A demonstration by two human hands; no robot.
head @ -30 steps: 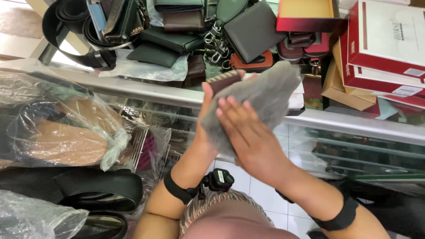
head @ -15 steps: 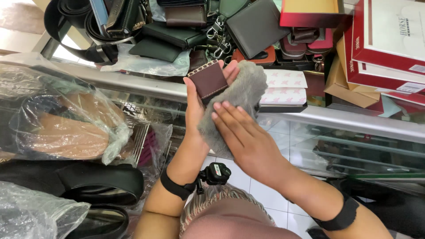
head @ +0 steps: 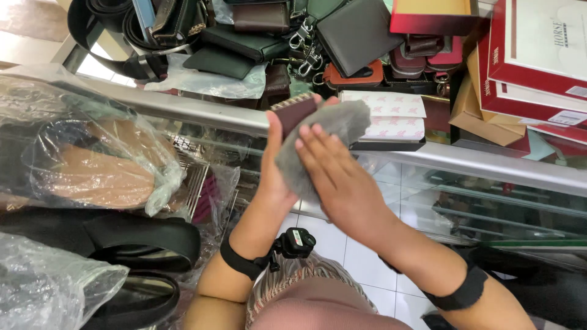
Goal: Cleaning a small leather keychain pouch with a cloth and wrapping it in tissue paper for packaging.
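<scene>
- Wallet (head: 293,113), dark maroon with a pale studded edge: held up in my left hand (head: 276,164), just in front of the steel rail (head: 202,115) of the glass counter. A second ago the grey cloth covered it entirely; now its upper end stands clear.
- Grey cloth (head: 318,143): lies between wallet and palm, bunched toward the right of the wallet. It has slid down, so I judge the wiping stroke has passed the top edge.
- Left hand: forearm rising from below the rail, fingers closed around wallet and cloth from behind, thumb side to the left.
- Right hand (head: 342,183): laid flat over the cloth, fingers straight and together, pressing rather than gripping; it sits lower against the wallet than before.
- Wrist bands, black, on both forearms; a small black device (head: 296,242) on the left one.
- Beyond the rail: dark wallets (head: 358,33), key clips, red boxes (head: 538,55).
- Left of the rail: bagged brown sandals (head: 98,171), black belts (head: 122,238).
</scene>
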